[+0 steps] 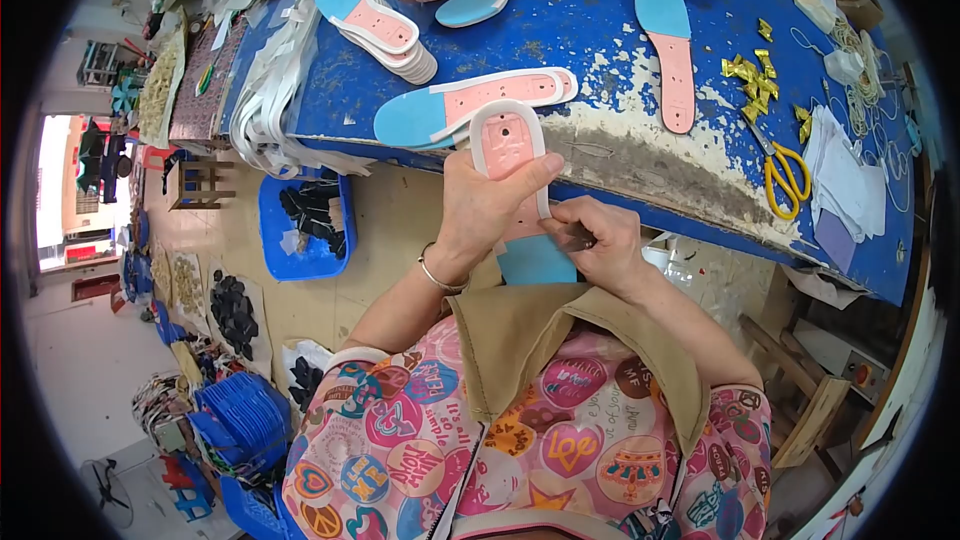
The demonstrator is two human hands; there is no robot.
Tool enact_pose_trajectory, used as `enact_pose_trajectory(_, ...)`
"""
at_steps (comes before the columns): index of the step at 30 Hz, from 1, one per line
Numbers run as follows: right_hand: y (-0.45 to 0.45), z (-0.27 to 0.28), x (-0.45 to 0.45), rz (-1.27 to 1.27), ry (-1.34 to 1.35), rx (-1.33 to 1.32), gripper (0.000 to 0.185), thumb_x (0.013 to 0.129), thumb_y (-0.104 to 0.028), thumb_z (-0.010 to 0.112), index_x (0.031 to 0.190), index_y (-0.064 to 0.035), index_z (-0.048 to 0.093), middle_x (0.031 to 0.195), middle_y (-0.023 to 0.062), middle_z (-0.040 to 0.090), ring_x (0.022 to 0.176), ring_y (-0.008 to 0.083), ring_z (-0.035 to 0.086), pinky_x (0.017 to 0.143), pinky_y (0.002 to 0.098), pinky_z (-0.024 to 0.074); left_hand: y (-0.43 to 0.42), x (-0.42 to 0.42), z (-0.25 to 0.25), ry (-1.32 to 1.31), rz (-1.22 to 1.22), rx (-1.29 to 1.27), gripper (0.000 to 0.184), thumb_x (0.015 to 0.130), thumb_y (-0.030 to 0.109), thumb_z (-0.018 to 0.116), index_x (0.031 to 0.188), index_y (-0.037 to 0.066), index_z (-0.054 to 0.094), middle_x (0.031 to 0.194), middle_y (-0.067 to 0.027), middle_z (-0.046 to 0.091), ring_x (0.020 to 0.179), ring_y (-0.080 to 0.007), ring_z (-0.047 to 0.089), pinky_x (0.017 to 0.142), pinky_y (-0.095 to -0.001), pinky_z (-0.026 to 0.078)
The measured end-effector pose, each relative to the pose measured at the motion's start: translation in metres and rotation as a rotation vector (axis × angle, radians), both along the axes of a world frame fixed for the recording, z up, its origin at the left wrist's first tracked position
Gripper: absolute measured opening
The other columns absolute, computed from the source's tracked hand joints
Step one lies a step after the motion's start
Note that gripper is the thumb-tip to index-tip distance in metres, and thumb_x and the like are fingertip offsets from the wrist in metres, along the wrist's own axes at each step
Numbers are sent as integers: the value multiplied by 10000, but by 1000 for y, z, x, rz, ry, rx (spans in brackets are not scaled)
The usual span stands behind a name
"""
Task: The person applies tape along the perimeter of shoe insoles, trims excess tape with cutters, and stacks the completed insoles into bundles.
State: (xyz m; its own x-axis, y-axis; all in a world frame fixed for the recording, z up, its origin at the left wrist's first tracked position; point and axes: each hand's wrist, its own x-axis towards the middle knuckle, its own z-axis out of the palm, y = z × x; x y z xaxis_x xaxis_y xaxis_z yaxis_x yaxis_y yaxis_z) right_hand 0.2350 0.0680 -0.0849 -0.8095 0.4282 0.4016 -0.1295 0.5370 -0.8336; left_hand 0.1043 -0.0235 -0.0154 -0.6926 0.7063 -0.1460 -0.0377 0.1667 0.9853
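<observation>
In my left hand (478,208) is a pink-and-blue shoe insole (507,145) with a white strip around its edge, held upright with the thumb across its face. Its blue end hangs low in front of my chest. My right hand (612,248) is closed at the insole's right edge, around a small dark tool (578,237) mostly hidden by the fingers. Just beyond, on the blue table (590,15), lie edged insoles (420,115). A single insole without a white edge (668,55) lies further right.
A stack of edged insoles (375,25) and white strips (275,90) occupy the table's left. Yellow-handled scissors (785,180), gold wrapped pieces (755,80) and white cloth (845,170) lie right. A blue bin (275,250) stands on the floor; a wooden stool (815,420) is at right.
</observation>
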Motion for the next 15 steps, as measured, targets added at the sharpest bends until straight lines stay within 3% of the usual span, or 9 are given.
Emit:
enact_pose_trajectory(3, 3, -2, 3, 41, -43, -38, 134, 697, -56, 689, 806, -32, 613, 724, 99, 624, 624, 178, 619, 530, 266, 466, 1, 5, 9, -201, 33, 82, 209, 742, 85, 672, 914, -23, 624, 840, -88, 633, 735, -130, 599, 648, -254, 491)
enact_pose_trajectory(7, 2, 5, 7, 45, -106, -333, 105, 727, -62, 678, 798, -16, 617, 726, 69, 637, 636, 114, 600, 566, 239, 457, -16, 15, -22, -71, -156, 57, 249, 739, 79, 675, 952, -36, 620, 920, -116, 636, 814, -150, 607, 709, -265, 495)
enact_pose_trajectory(9, 5, 2, 6, 155, -246, -994, 101, 760, -73, 664, 798, 10, 620, 747, 35, 636, 657, 71, 564, 595, 221, 447, -22, 17, -29, -335, -156, 75, 272, 741, 67, 670, 980, -47, 609, 959, -132, 636, 872, -171, 605, 754, -282, 494)
enact_pose_trajectory(15, 15, 5, 27, 188, -463, -1075, 107, 781, -105, 654, 724, -23, 617, 675, 18, 607, 583, 44, 521, 526, 188, 414, -32, 20, -33, -493, -6, 108, 180, 743, 48, 661, 892, -42, 616, 877, -163, 645, 788, -207, 630, 702, -305, 516)
